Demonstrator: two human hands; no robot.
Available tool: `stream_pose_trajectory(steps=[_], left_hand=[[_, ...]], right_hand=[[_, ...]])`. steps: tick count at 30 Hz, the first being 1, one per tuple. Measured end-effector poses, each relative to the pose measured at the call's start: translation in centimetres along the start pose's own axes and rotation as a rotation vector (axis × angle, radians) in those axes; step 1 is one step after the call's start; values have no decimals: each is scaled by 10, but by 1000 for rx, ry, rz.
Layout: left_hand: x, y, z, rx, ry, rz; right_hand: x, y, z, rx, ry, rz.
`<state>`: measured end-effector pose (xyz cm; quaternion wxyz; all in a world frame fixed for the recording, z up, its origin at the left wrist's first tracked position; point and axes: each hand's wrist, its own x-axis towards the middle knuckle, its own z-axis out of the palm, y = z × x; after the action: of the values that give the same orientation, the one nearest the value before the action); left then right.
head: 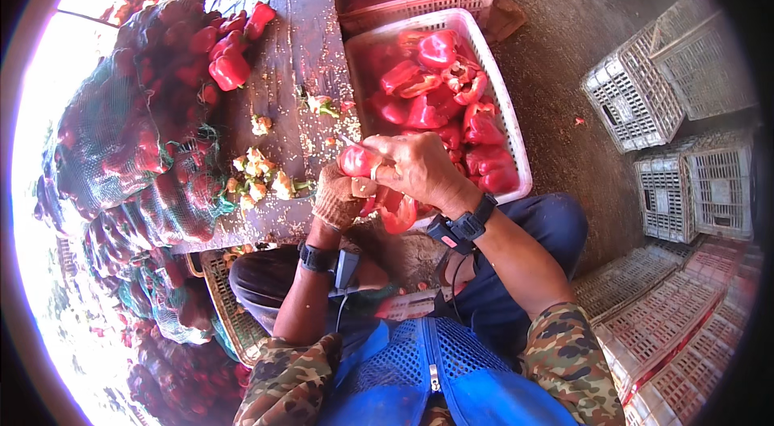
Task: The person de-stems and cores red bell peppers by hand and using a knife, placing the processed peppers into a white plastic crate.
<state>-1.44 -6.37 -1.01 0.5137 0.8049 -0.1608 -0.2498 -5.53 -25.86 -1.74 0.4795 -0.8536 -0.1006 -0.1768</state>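
Observation:
My left hand (338,199), in a knitted glove, grips a red bell pepper (358,160) above the edge between the table and the near crate. My right hand (420,169), bare, is closed against the pepper's other side. A thin pale blade, apparently of a small knife (347,140), juts out past its fingers; the handle is hidden. Just below both hands shows a cut-open red pepper (398,213); whether it is held or lies on the crate's rim I cannot tell. Hollowed red peppers (423,108) fill much of the near white plastic crate (514,142).
The wooden table (284,51) carries scattered seeds, cut pepper cores (257,169) and several whole red peppers (230,66). Green mesh sacks of peppers (115,136) are piled at left. Another crate of peppers (417,6) stands beyond. Stacked empty crates (635,96) line the right side.

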Motion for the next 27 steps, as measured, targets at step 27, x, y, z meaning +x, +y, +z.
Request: stream_pose_trajectory(steps=[27], left_hand=[[123, -61, 232, 890, -142, 625]], right_hand=[[-18, 8, -167, 679, 487, 748]])
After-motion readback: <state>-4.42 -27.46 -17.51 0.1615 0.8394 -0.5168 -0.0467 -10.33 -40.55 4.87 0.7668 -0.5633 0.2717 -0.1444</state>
